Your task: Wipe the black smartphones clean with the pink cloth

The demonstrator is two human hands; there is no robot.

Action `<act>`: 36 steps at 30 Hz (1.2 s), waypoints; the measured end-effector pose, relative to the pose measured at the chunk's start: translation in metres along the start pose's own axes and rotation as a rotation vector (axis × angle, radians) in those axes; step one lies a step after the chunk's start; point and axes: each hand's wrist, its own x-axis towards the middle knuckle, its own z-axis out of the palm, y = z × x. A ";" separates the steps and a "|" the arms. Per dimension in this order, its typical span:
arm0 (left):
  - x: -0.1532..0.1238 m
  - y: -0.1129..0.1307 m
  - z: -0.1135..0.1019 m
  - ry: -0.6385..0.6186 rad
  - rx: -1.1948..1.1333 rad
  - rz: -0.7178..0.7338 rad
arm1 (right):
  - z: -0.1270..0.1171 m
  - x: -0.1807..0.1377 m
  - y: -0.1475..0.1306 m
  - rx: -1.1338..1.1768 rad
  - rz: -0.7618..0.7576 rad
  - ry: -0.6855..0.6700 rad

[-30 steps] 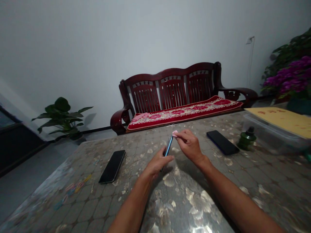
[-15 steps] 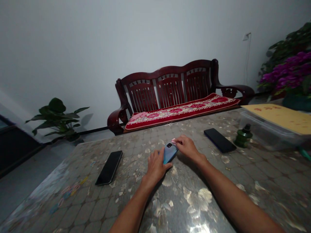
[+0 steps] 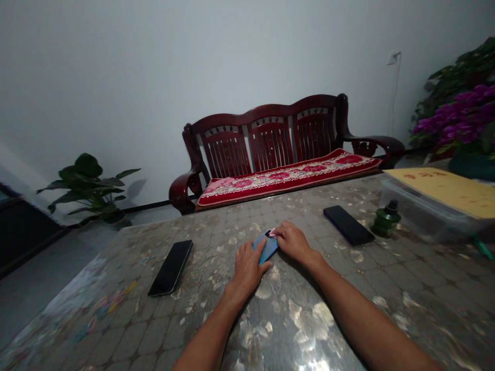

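Note:
A blue phone [image 3: 267, 248] lies back-side up, nearly flat on the patterned table [image 3: 294, 314], between both my hands. My left hand [image 3: 247, 265] rests on its near left edge, fingers curled over it. My right hand [image 3: 291, 239] presses a small pink thing [image 3: 272, 233] against the phone's far corner, by the camera, fingers pinched together. I cannot make out what the pink thing is.
A black phone [image 3: 171, 267] lies to the left, another black phone [image 3: 348, 224] to the right. A green bottle [image 3: 384, 218] and a clear lidded box [image 3: 436, 203] stand at far right. Coloured rubber bands [image 3: 112, 304] lie near the left edge. A wooden bench [image 3: 278, 149] stands beyond.
The blue phone was held up on edge above the table; both hands have lowered it until it lies almost flat, back up. The right hand keeps the pink thing at its top corner.

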 end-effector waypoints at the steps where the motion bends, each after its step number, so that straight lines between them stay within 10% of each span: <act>1: 0.000 -0.001 0.001 0.011 0.002 0.012 | 0.001 0.000 0.001 0.010 0.004 -0.002; 36: -0.004 -0.022 0.022 0.024 -0.038 0.265 | 0.012 -0.021 -0.008 0.010 0.095 0.006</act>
